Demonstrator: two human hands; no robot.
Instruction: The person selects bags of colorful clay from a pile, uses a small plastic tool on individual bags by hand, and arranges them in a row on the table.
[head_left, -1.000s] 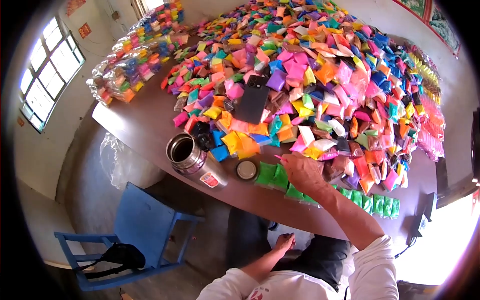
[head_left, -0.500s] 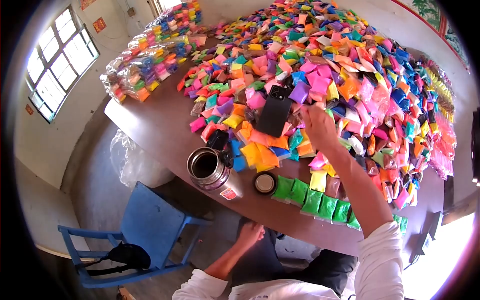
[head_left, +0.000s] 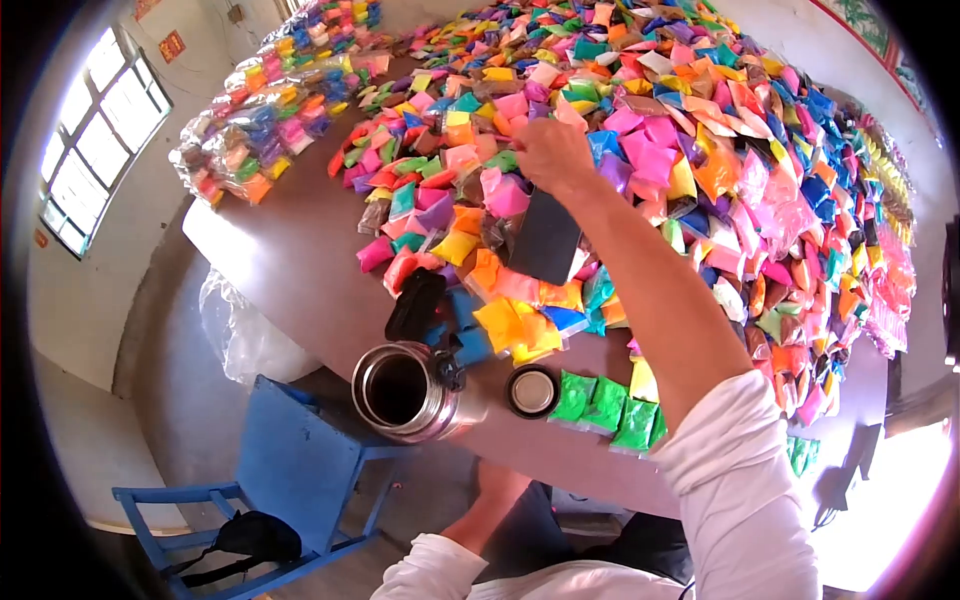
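My right hand (head_left: 553, 158) reaches over the heap of small coloured packets (head_left: 640, 150), its fingers curled together among them just beyond the black phone (head_left: 546, 238). What the fingertips hold, if anything, is hidden. The phone lies on the packets, its upper end covered by my hand and wrist. Low by my lap, at the table's front edge, is my left hand (head_left: 503, 482); its fingers are not clear. A row of green packets (head_left: 605, 404) lies along the near edge, partly behind my right forearm.
An uncapped steel flask (head_left: 440, 408) stands at the near edge of the brown table (head_left: 290, 240), with its round lid (head_left: 532, 391) beside it. A black case (head_left: 415, 303) lies behind the flask. Bagged packets (head_left: 255, 130) sit far left; a blue chair (head_left: 290, 460) stands at lower left.
My right hand has moved left and farther across the heap, from beside the phone to its far end. My left hand has shifted slightly at the table edge. The view has shifted a little.
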